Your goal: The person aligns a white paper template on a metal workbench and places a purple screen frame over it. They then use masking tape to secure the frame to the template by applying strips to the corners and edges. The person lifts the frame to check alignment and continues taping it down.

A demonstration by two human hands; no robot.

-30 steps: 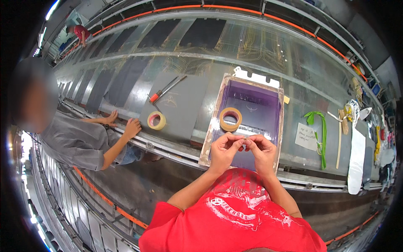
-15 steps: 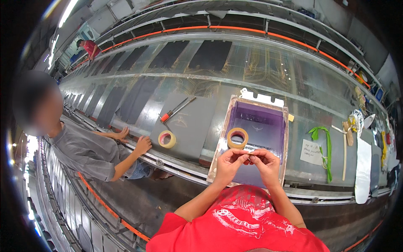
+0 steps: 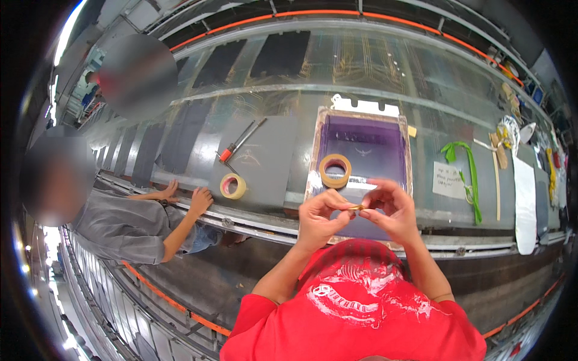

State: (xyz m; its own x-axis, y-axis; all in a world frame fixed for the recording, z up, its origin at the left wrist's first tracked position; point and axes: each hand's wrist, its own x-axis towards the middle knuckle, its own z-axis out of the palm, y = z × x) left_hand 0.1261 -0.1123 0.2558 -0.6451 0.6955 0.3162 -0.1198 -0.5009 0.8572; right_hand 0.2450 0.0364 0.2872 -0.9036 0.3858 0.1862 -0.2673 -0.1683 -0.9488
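Observation:
In front of my red shirt, my left hand (image 3: 323, 218) and my right hand (image 3: 392, 212) meet fingertip to fingertip. Both pinch a small tan strip (image 3: 357, 207), which looks like a bit of tape; the fingers partly cover it. Just beyond them lies a screen-printing frame (image 3: 407, 180) with purple mesh and a white notched piece (image 3: 367, 107) at its far end. A roll of brown tape (image 3: 328, 181) rests on the mesh, close to my left hand. Farther left, a pale yellow tape roll (image 3: 241, 188) stands on a dark grey panel.
Left of me, a co-worker in a grey shirt (image 3: 129, 231) rests both hands on the table edge. A red-handled tool (image 3: 227, 153) with metal rods lies nearby. Black panels (image 3: 280, 54) line the table. Rightward are a handwritten note (image 3: 447, 180), a green strap (image 3: 474, 192) and a white strip (image 3: 525, 204).
My hands have moved slightly apart and the tan strip shows more between the fingertips. The view has tilted, so the table sits a little higher and more leftward.

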